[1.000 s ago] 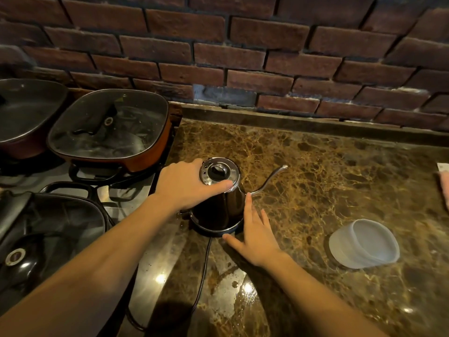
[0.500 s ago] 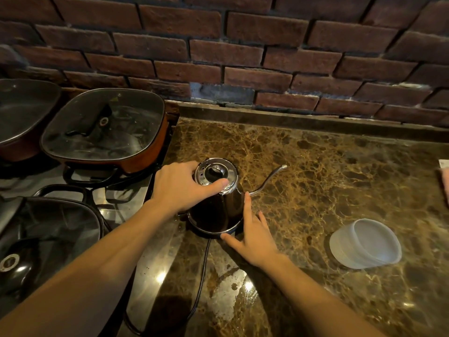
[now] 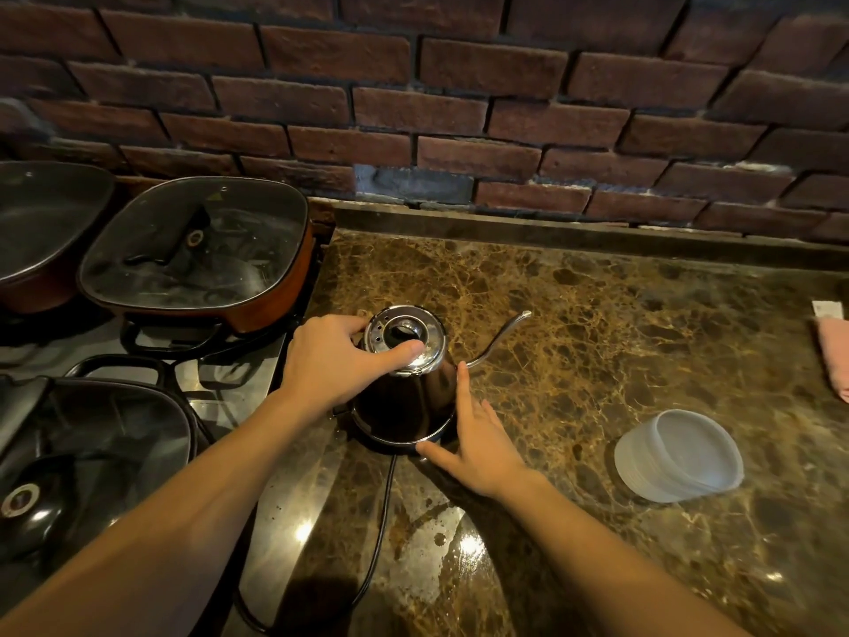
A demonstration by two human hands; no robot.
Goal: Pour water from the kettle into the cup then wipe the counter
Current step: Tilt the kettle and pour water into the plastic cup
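A dark gooseneck kettle [image 3: 404,402] with a shiny steel lid stands on its base on the brown marble counter [image 3: 597,342], its thin spout pointing right. My left hand [image 3: 335,360] wraps the kettle's left side, thumb pressed on the lid; the handle is hidden under it. My right hand [image 3: 478,439] lies flat against the kettle's lower right side, fingers spread, holding nothing. A translucent white plastic cup [image 3: 680,457] stands on the counter to the right, apart from both hands. A pink cloth [image 3: 836,356] lies at the right edge.
The kettle's black cord [image 3: 381,521] runs toward me over the counter. Left of the counter is a stove with three lidded pans: an orange one [image 3: 197,250], another behind it [image 3: 41,227], a black one [image 3: 82,457] in front. A brick wall [image 3: 459,108] backs the counter.
Both hands and the kettle hold the same positions; only the view has shifted slightly.
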